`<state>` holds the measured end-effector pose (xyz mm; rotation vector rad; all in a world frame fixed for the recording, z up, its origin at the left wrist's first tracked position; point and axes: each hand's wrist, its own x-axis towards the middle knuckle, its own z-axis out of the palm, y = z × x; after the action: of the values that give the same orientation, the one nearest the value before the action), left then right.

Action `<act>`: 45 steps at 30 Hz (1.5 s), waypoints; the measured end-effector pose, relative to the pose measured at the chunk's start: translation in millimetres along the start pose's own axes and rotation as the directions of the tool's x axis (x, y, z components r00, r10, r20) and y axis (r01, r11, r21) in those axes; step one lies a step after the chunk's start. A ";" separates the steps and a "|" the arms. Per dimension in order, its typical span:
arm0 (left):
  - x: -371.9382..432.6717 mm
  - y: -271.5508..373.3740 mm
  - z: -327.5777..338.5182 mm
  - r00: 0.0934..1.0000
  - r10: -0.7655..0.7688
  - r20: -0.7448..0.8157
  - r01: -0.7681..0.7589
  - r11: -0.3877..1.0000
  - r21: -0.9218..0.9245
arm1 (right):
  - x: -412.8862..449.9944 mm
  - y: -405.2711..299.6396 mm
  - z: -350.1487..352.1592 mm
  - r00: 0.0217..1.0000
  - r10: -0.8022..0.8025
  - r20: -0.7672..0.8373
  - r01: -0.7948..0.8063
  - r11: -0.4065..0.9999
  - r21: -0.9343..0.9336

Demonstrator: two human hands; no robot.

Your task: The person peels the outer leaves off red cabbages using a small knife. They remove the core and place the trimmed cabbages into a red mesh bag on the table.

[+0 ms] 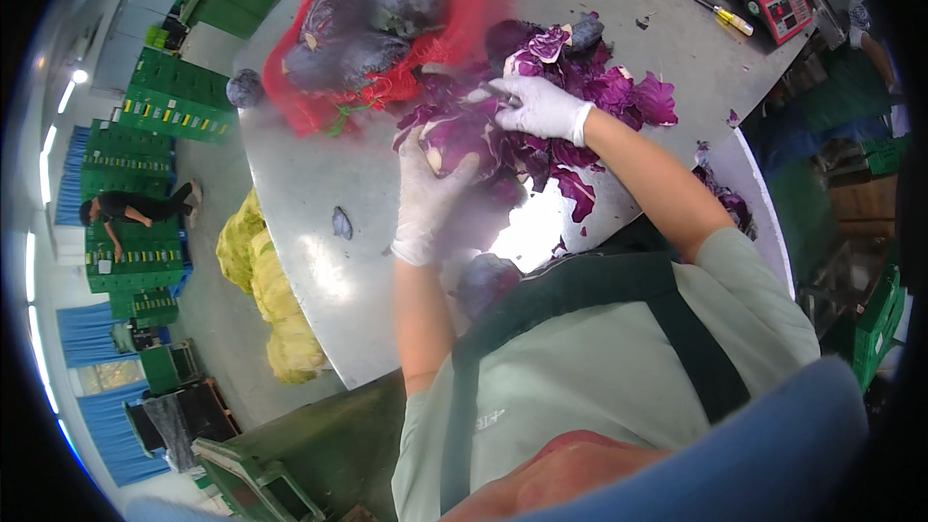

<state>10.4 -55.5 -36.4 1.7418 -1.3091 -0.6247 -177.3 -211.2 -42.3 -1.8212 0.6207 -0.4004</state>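
My left hand (428, 196), in a white glove, holds a purple cabbage (464, 141) from its near left side. My right hand (540, 107), gloved too, is closed around a small dark tool (507, 97) at the cabbage's far right side. Blur hides what kind of tool it is. Loose purple cabbage leaves (616, 90) are heaped beyond and beside my right hand. Against my apron rests another purple cabbage (489, 281). A red mesh bag (290, 98) with several whole purple cabbages (348, 14) lies at the table's far left.
The metal table (312, 210) carries a loose cabbage (245, 88) at its left edge. A yellow-handled screwdriver (732, 20) lies beside a red scale (786, 11). Yellow-green bags (279, 304) stand left of the table, a white bin (768, 210) at right. One person (138, 206) is by green crates (134, 257).
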 end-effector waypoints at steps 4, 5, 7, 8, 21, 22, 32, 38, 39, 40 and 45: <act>-5.0 15.4 5.6 1.000 -0.021 -0.017 0.021 0.999 0.038 | -6.3 -4.6 8.4 0.989 -0.096 -0.114 0.083 0.990 -0.114; -6.3 21.6 7.5 1.000 -0.014 -0.017 0.014 0.999 0.035 | -6.5 -5.8 9.3 0.987 -0.101 -0.126 0.086 0.989 -0.118; -7.2 33.9 11.2 0.999 0.018 -0.027 -0.013 0.981 0.191 | -5.2 -7.3 7.7 0.994 -0.016 -0.110 0.012 0.999 -0.040; -7.5 39.4 13.4 0.998 0.057 -0.037 -0.046 0.964 0.262 | -3.9 -7.8 5.4 0.995 0.074 -0.074 -0.070 0.997 0.045; 15.5 9.7 -7.3 0.992 0.087 0.093 -0.093 0.994 0.059 | 8.1 39.3 16.2 0.985 0.152 -0.080 -0.141 0.981 0.132; 14.9 -0.4 -16.8 0.983 0.092 0.158 -0.078 0.993 -0.092 | 7.1 45.2 19.5 0.990 0.090 -0.111 -0.077 0.990 0.118; -31.8 20.0 -7.4 0.998 -0.058 -0.012 0.046 0.890 -0.453 | -25.5 -17.4 -9.4 0.913 -0.269 -0.308 0.142 0.915 -0.377; -40.0 46.2 24.0 0.986 0.044 -0.163 -0.050 0.998 -0.031 | -40.7 -59.3 11.8 0.985 -0.169 -0.039 0.100 0.737 -0.668; -39.0 46.0 25.9 0.981 0.050 -0.188 -0.062 0.996 -0.061 | -41.2 -59.8 15.7 0.990 -0.138 -0.033 0.078 0.723 -0.687; -39.2 45.7 27.8 0.980 0.000 -0.201 -0.022 0.994 -0.105 | -41.9 -58.9 17.6 0.990 -0.140 -0.017 0.089 0.712 -0.697; -37.9 46.9 35.2 0.960 0.085 -0.265 -0.059 0.993 0.104 | -40.3 -56.7 18.7 0.992 -0.122 -0.027 0.059 0.647 -0.760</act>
<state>-54.1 -35.9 -18.3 1.7762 -1.2199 -0.2746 -187.2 -159.0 6.4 -2.6728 0.8316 -0.2879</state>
